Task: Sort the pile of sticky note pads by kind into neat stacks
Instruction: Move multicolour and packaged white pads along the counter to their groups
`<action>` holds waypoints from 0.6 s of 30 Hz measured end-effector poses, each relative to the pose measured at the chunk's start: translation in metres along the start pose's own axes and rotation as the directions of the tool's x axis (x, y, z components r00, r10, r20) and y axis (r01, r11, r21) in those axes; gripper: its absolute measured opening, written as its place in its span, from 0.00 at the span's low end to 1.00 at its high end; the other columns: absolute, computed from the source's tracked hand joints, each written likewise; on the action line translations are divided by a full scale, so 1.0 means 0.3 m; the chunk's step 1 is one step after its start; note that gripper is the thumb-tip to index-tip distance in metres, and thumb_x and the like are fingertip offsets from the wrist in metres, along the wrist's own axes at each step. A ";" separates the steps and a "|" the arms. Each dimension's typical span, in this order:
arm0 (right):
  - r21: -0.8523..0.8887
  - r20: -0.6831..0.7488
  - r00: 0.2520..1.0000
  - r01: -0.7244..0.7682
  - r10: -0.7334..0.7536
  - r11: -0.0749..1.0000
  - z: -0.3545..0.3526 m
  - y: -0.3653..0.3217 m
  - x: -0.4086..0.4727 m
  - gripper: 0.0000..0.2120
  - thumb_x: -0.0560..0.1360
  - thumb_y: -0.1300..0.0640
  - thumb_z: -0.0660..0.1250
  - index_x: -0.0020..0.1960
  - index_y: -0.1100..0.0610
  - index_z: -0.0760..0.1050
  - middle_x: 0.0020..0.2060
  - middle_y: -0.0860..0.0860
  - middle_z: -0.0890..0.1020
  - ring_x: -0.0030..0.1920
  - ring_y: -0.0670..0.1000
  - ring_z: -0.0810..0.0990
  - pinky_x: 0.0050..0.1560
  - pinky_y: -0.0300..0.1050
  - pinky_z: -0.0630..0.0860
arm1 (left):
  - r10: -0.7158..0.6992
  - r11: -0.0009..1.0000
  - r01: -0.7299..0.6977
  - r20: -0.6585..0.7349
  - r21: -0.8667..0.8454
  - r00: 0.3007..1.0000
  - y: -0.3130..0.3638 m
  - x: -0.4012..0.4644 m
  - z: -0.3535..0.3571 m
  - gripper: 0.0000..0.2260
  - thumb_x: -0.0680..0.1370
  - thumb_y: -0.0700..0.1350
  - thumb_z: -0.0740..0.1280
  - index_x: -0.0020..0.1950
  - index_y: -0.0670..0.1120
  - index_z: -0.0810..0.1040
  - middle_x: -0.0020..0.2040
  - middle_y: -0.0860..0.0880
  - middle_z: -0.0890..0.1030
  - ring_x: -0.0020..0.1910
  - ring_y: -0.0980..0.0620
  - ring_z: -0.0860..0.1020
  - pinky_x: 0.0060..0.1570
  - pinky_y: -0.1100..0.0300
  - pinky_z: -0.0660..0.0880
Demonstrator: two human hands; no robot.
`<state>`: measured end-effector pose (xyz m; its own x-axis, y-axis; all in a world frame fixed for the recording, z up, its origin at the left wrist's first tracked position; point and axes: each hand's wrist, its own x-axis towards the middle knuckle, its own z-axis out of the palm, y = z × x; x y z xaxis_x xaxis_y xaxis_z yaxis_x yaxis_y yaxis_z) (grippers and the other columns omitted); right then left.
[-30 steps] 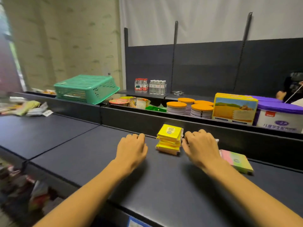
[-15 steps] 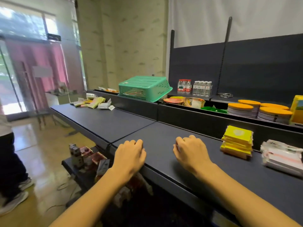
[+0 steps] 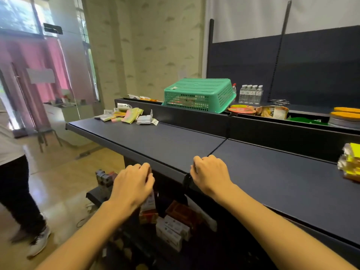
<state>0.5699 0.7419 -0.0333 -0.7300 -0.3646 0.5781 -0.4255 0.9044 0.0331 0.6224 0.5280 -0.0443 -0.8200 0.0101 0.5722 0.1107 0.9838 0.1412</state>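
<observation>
Dark shelf (image 3: 272, 176), pad pile (image 3: 126, 114) far beyond apparently empty hands (image 3: 171, 180)

Both hands (image 3: 134, 184) (image 3: 210, 173) hover empty, pad pile (image 3: 126, 115) far left.

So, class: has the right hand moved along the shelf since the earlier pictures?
Yes. The right hand was beside the yellow stack; now it sits well left of it, at the shelf seam.
</observation>
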 end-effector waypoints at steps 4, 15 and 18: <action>0.009 0.009 1.000 0.006 -0.006 1.000 0.068 -0.098 0.145 0.12 0.80 0.53 0.56 0.44 0.59 0.72 0.38 0.55 0.80 0.41 0.58 0.76 0.36 0.45 0.62 | -0.016 1.000 0.015 -0.023 -0.009 1.000 -0.147 0.067 0.019 0.07 0.79 0.52 0.59 0.47 0.50 0.72 0.43 0.52 0.78 0.44 0.50 0.76 0.43 0.56 0.72; 0.072 0.023 1.000 -0.020 0.018 0.997 0.409 -0.355 0.695 0.12 0.80 0.52 0.56 0.47 0.58 0.74 0.40 0.54 0.81 0.40 0.56 0.77 0.40 0.50 0.78 | -0.069 0.995 0.065 0.048 0.076 0.996 -0.696 0.415 0.139 0.07 0.79 0.51 0.58 0.47 0.50 0.71 0.43 0.52 0.78 0.44 0.50 0.76 0.42 0.57 0.69; 0.045 0.023 0.999 -0.043 0.042 0.998 0.505 -0.396 0.852 0.11 0.79 0.53 0.56 0.47 0.59 0.73 0.40 0.55 0.81 0.42 0.58 0.77 0.39 0.49 0.74 | -0.037 0.997 0.034 0.046 0.071 0.998 -0.830 0.565 0.172 0.07 0.79 0.51 0.57 0.46 0.50 0.70 0.42 0.52 0.78 0.42 0.50 0.75 0.42 0.57 0.70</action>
<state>0.3528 0.5076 -0.0130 -0.7591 -0.3313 0.5603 -0.4176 0.9082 -0.0288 0.4270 0.2940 -0.0241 -0.8485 -0.0185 0.5289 0.0423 0.9938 0.1026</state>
